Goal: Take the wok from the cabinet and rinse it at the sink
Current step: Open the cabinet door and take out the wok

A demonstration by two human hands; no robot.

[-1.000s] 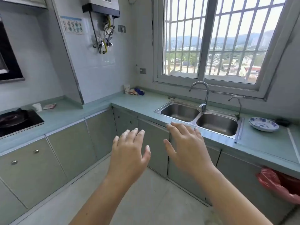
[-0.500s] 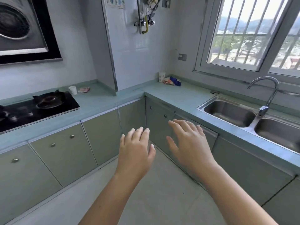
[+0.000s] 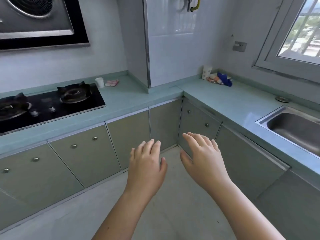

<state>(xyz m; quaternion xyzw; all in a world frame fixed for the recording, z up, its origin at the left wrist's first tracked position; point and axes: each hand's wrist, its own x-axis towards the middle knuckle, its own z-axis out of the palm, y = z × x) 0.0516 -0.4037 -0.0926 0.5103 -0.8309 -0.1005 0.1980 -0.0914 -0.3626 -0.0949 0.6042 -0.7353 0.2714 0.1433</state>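
Note:
No wok is in view. Grey-green base cabinets (image 3: 83, 153) with round metal knobs run under an L-shaped teal counter, and all their doors are closed. The steel sink (image 3: 292, 129) shows only its left basin at the right edge. My left hand (image 3: 147, 161) and my right hand (image 3: 202, 156) hover palm down, fingers spread, above the floor in front of the corner cabinets. Neither hand holds or touches anything.
A black two-burner gas hob (image 3: 50, 103) is set in the left counter under a range hood (image 3: 34, 18). A white cup (image 3: 100, 82) and a small packet (image 3: 112, 82) sit behind it. Another cup (image 3: 207, 72) and crumpled wrappers (image 3: 220, 79) lie in the far corner.
My view has swung left and down from the sink and window toward the corner cabinets and the hob. Both hands stay open in front of me.

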